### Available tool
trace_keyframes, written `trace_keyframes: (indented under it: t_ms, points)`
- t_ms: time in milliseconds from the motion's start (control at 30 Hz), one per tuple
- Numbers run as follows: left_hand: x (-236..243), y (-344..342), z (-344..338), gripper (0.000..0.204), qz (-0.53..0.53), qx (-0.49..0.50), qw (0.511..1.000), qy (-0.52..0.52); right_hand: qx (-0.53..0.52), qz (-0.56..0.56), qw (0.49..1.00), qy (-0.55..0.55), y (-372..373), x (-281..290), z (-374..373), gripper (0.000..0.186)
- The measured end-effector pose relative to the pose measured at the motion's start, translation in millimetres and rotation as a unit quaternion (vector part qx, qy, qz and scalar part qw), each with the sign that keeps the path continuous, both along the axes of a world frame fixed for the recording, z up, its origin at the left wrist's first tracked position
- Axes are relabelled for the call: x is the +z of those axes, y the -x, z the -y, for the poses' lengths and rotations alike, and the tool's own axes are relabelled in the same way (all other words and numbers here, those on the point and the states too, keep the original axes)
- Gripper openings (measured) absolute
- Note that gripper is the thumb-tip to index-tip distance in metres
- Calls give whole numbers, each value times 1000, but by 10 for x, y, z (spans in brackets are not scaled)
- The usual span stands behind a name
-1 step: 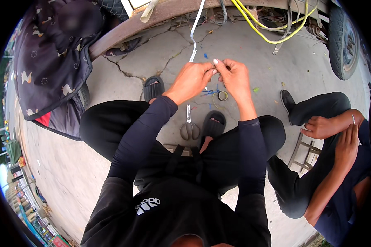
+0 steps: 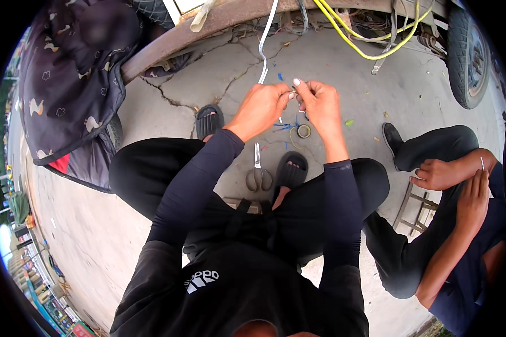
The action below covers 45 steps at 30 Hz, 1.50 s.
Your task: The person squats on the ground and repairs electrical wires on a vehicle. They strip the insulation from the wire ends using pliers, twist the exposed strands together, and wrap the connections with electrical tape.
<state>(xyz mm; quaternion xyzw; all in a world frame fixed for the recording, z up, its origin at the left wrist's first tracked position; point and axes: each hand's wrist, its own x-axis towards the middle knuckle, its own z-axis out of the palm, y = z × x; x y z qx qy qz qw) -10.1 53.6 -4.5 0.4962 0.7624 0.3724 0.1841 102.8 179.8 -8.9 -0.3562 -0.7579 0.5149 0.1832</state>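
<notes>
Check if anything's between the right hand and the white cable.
Only the left hand: the white cable runs to its far side and disappears there, with the right hand opposite. No loose object visibly blocks; the scissors lie lower in the view. Can't tell whether both hands already touch its end.

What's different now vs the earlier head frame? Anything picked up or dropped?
Small change: the thumb tips of the bare left hand and bare right hand have drawn slightly apart. No clear grab or release; whatever is between the fingers is too small to identify. Unchanged: the white insulated cable, metal scissors with dark loop handles, and round tape roll on the ground.
</notes>
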Motion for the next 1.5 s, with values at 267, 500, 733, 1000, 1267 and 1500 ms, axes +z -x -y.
trace_keyframes:
  t_ms: [267, 500, 733, 1000, 1267, 1500]
  points:
    - [-278, 374, -641, 18, -202, 18, 979, -9, -204, -26, 944, 257, 40, -915, -466, 32]
    - [-331, 1023, -431, 21, -223, 139, 962, 67, -107, -44, 957, 265, 573, -936, -322, 35]
    - [-672, 1298, -431, 26, -57, 156, 981, 99, -104, -116, 941, 302, 1096, -983, -245, 38]
    - [-803, 1386, -527, 32, 61, 98, 990, 84, -114, -146, 945, 271, 1295, -1120, -253, 34]
    - [-844, 1449, -611, 26, 95, 143, 980, 100, -88, -120, 986, -78, 1307, -1285, -282, 35]
    - [-860, 1455, -602, 34, 94, 138, 980, 110, -62, -79, 949, -299, 1357, -1221, -246, 41]
